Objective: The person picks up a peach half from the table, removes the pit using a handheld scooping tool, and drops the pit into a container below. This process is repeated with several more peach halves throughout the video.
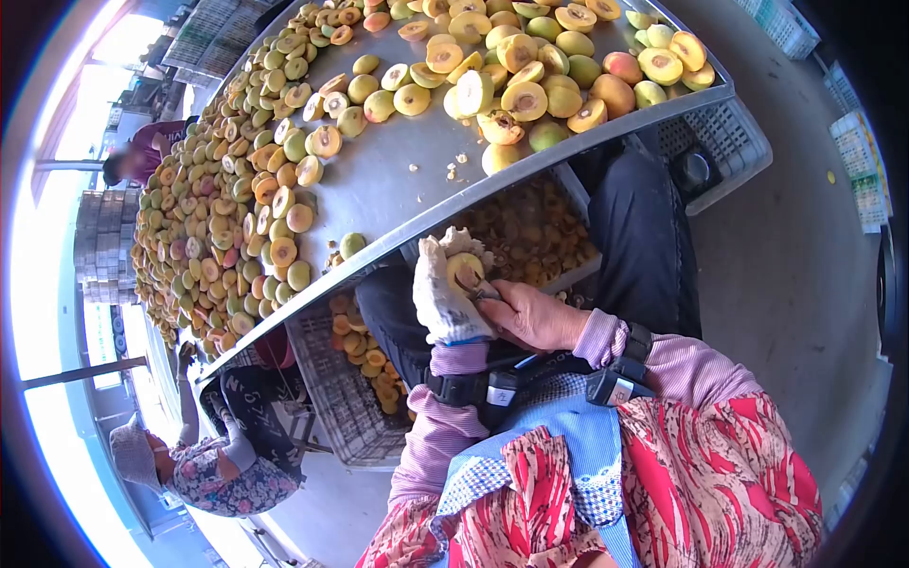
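We observe the gloved left hand (447,295), fingers clamped round a cut fruit (463,269), and the right hand (538,317), fingers gripping a small tool (484,290) against it, near the worktop (379,175).

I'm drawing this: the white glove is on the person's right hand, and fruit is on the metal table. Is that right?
Not quite: the head view shows the white glove on the left hand. Fruit is on the metal table, yes.
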A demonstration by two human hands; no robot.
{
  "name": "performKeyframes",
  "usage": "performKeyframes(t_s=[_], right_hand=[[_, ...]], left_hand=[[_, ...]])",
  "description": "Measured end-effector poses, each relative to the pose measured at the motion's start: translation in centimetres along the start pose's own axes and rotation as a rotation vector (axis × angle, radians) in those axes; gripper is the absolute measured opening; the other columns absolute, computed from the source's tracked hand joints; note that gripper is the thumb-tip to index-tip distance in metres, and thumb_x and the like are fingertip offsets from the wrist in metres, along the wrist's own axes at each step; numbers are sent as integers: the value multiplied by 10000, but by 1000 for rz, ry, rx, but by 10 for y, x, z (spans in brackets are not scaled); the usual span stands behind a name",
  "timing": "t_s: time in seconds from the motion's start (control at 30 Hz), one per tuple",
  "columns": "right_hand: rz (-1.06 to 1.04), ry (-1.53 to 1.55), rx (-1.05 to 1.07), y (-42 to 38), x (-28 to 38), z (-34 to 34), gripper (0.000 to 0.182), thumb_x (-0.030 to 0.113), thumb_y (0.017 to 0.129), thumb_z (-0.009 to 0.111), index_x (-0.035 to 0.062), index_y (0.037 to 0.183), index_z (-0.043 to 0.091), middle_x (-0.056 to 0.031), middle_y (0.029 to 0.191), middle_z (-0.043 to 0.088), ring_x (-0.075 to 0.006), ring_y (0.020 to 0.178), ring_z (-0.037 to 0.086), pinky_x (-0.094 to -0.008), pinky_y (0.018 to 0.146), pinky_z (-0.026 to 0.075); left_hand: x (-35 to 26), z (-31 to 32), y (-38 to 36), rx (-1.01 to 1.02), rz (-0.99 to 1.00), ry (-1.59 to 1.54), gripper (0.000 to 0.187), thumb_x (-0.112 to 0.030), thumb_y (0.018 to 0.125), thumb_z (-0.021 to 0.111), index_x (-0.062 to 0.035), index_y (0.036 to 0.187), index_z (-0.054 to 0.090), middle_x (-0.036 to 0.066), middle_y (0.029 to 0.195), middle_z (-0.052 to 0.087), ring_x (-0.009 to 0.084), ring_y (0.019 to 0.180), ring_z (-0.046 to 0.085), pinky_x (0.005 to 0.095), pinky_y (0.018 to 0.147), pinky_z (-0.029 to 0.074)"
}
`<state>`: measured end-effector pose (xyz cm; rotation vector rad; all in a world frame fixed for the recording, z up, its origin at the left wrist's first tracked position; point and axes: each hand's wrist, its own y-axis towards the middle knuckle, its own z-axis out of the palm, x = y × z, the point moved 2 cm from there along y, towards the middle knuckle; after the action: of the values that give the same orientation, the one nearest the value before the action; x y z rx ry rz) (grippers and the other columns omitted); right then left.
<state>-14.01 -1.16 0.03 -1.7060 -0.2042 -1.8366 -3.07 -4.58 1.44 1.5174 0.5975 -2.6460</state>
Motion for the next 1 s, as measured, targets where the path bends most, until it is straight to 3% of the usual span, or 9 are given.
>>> performKeyframes(t_s=[0.1, 0.3, 0.37, 0.4, 0.47, 0.63, 0.73, 0.97, 1.0], right_hand=[[-99, -50, 41, -7, 8, -9, 381, 320, 943, 439, -22, 1092, 514, -140, 870, 615, -181, 808, 581, -313, 745, 457], [257, -14, 139, -5, 15, -15, 365, 329, 941, 442, -10, 1047, 525, -104, 817, 608, -177, 754, 588, -299, 686, 462], [-282, -266, 8, 2, 5, -4, 370, 365, 936, 447, 21, 1047, 525, -29, 670, 535, -122, 521, 503, -254, 488, 427], [-283, -269, 9, -2, 11, -4, 370, 365, 936, 447, 21, 1047, 525, -29, 670, 535, -122, 521, 503, -254, 488, 427], [318, 39, 210, -12, 18, -5, 355, 419, 930, 441, 70, 949, 509, 30, 554, 417, -77, 377, 352, -223, 343, 314], [567, 421, 404, -20, 11, -4, 378, 483, 931, 396, 144, 767, 368, 71, 510, 283, -7, 372, 249, -175, 311, 226], [563, 757, 582, -28, 9, 1, 363, 456, 948, 365, 132, 784, 378, 70, 520, 288, 5, 357, 249, -155, 276, 215], [455, 563, 424, -45, 22, 1, 365, 465, 940, 377, 140, 774, 362, 70, 527, 277, 11, 359, 248, -151, 277, 222], [381, 354, 338, -41, 20, -8, 360, 426, 934, 422, 85, 821, 439, -12, 543, 442, -117, 384, 431, -250, 363, 396]], left_hand=[[-10, 5, -1, 33, -443, -71, 417, -395, 887, 530, 12, 947, 602, 125, 839, 622, 230, 722, 589, 336, 646, 499], [-8, -1, 4, 204, -257, -34, 449, -453, 860, 544, -12, 927, 595, 143, 874, 616, 264, 770, 576, 391, 692, 497], [-11, -8, -3, 36, -336, 29, 432, -431, 865, 548, -6, 914, 611, 140, 862, 613, 263, 788, 576, 390, 711, 493], [-9, -13, 1, 27, -407, 34, 410, -402, 871, 559, 1, 918, 620, 130, 831, 621, 243, 736, 582, 367, 668, 500], [-13, -15, -2, 70, -291, 192, 390, -378, 874, 565, 5, 920, 621, 117, 811, 627, 221, 692, 584, 346, 632, 500], [-18, -25, -7, 434, 265, 749, 280, -266, 855, 606, 11, 868, 640, 60, 768, 651, 94, 629, 563, 244, 567, 466], [-31, -23, -1, 612, -319, 455, 332, -303, 842, 609, 26, 876, 629, 120, 814, 655, 180, 694, 613, 304, 630, 503], [-27, -9, -9, 565, -262, 402, 377, -348, 855, 589, 28, 868, 616, 142, 823, 642, 228, 712, 616, 329, 623, 509], [-25, -6, -12, 443, -320, 285, 382, -358, 862, 583, 21, 881, 624, 123, 819, 639, 208, 700, 603, 311, 615, 497]])
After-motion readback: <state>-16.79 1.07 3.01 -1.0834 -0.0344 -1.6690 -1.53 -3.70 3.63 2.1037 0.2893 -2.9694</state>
